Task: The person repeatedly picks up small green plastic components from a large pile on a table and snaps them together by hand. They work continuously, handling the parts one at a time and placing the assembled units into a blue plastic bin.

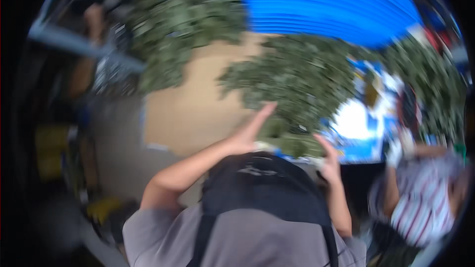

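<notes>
A small bunch of green pieces (294, 144) is seen between the left fingers (263, 115) and the right fingers (323, 144); both sets are stretched forward, but through the blur it cannot be told whether anything is grasped. Just beyond them, a large green pile (302, 74) is spread over the brown tabletop (193, 111). Farther off, a second pile (183, 15) is seen to their left, and a blue ribbed object (326, 5) straight ahead. Right of the right fingers, a blue-and-white surface (354, 123) and a co-worker's striped garment (420, 212) are seen
</notes>
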Action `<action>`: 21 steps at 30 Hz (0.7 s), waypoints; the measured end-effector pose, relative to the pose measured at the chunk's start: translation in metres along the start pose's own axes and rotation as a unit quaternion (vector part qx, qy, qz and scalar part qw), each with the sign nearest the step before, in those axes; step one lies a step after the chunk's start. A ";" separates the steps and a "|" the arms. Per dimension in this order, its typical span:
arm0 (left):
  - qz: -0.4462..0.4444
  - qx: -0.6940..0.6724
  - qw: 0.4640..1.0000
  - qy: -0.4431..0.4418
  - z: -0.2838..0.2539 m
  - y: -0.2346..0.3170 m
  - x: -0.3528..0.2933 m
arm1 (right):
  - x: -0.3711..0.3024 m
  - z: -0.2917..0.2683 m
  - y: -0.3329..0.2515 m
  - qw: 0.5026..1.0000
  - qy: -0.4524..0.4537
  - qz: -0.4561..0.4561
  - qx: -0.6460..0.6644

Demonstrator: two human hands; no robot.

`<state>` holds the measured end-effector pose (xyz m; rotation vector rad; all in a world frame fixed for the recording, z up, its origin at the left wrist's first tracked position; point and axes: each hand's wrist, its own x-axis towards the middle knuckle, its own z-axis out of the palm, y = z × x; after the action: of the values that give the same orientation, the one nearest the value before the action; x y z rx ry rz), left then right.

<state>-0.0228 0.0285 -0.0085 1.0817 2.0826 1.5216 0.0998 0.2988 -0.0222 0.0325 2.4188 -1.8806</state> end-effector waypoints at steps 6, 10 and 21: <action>-0.107 0.371 0.869 0.308 -0.130 -0.120 -0.019 | 0.068 -0.135 0.099 0.908 0.405 -0.050 0.093; -0.294 0.489 0.684 0.455 -0.244 -0.163 -0.071 | 0.102 -0.214 0.180 0.842 0.520 -0.033 -0.140; -0.215 0.374 0.777 0.458 -0.196 -0.116 -0.079 | 0.078 -0.224 0.168 0.827 0.364 0.042 -0.425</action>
<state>-0.1442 -0.1742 -0.0554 -0.1586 3.4497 1.0392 0.0217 0.5551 -0.1357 0.9186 3.4214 -0.6146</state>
